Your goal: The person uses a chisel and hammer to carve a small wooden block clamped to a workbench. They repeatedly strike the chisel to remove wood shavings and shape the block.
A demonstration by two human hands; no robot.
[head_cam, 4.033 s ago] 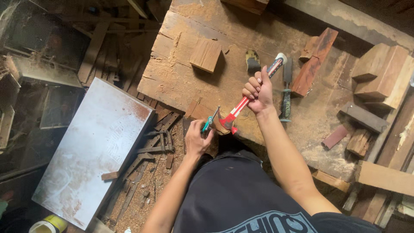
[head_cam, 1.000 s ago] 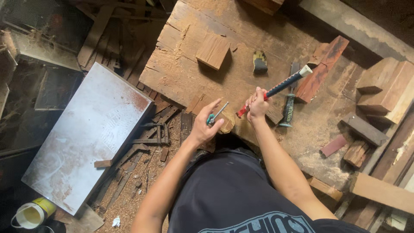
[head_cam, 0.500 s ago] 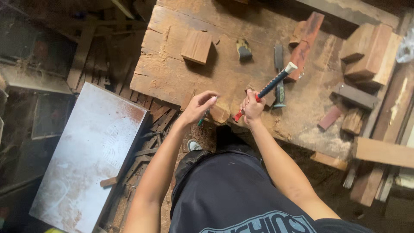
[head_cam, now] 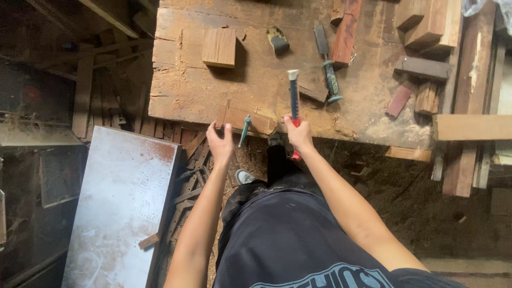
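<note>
The right hand [head_cam: 298, 134] has its grip closed around the red-and-black handle of a hammer [head_cam: 293, 101], whose pale head points away from the person, over the top of the desk [head_cam: 256, 85]. The left hand [head_cam: 220, 143] sits at the near edge of the desk with its fingers curled loosely; beside its thumb stands a chisel [head_cam: 244, 129] with a teal handle, tilted, its tip against a small wood piece [head_cam: 250, 121] that lies right on the near edge. Whether the left hand's grip holds the chisel or only touches it cannot be told from this view.

Taking the wood piece as the landmark: beyond it and to the left a square wood block [head_cam: 219, 47] lies well apart, with bare, scarred board between them. Beyond it and slightly right a short brush [head_cam: 278, 40] lies near the far side. To its right a second chisel [head_cam: 328, 69] with a dark green handle lies beside a long reddish plank [head_cam: 344, 31]. Further right, several offcuts [head_cam: 421, 21] crowd the desk's right end.

Below the wood piece the desk ends in a ragged edge, and the floor there is covered with sawdust and scrap slats. To the lower left of the wood piece a grey metal sheet [head_cam: 122, 208] lies well apart, its near corner beside the person's left forearm.
</note>
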